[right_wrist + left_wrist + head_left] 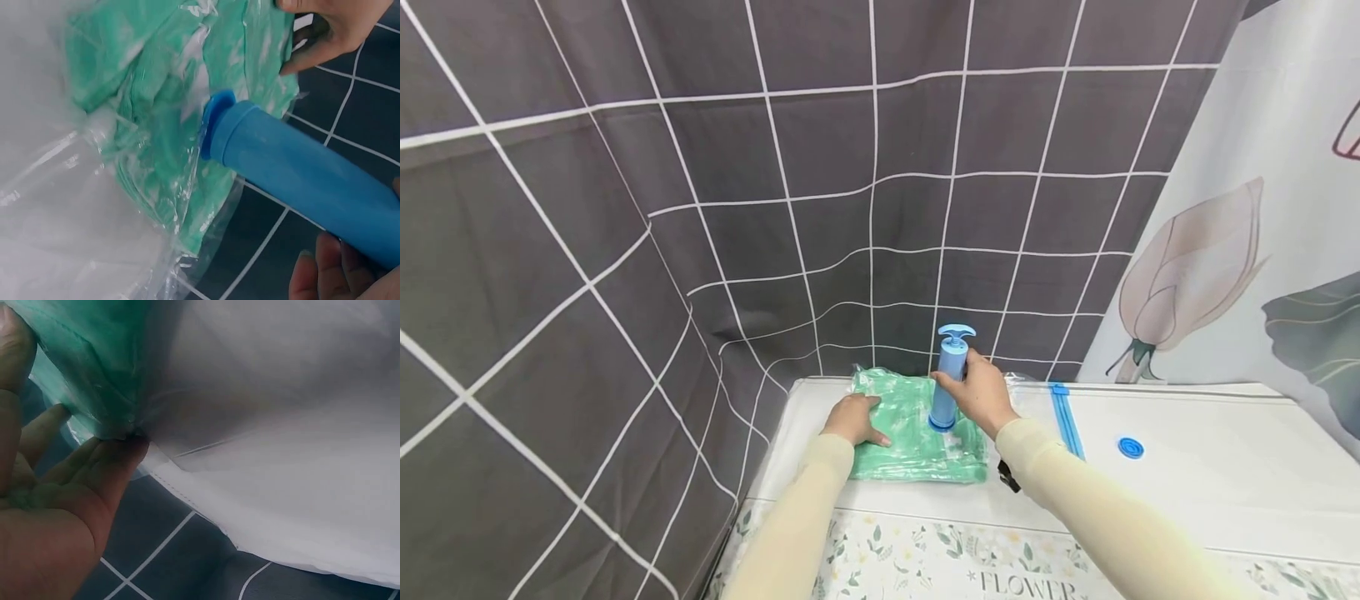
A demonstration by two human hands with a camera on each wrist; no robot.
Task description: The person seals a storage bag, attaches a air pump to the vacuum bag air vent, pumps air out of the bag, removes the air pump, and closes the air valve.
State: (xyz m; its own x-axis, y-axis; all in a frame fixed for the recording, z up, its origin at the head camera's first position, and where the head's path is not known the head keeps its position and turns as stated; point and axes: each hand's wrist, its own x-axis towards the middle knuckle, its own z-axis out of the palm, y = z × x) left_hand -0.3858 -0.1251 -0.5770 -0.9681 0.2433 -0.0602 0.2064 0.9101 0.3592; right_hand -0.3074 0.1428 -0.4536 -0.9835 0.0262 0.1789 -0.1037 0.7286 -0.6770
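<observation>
A clear plastic vacuum bag (910,467) with folded green cloth (156,119) inside lies crumpled on the white surface. My right hand (985,393) grips the barrel of a blue hand pump (948,385), its fingers curled round it in the right wrist view. The pump stands nearly upright, its base at the blue valve on the bag and its T-shaped handle close to the barrel top. At the left side of the bag, my left hand (852,419) rests with fingers spread. Its fingertips (122,447) touch the green bundle's edge in the left wrist view.
The bag's blue zip strip (1066,421) lies right of my right wrist. Farther right is a round blue valve cap (1131,448). Dark gridded cloth (820,208) hangs behind and to the left; a flower-printed curtain (1210,250) hangs at the right.
</observation>
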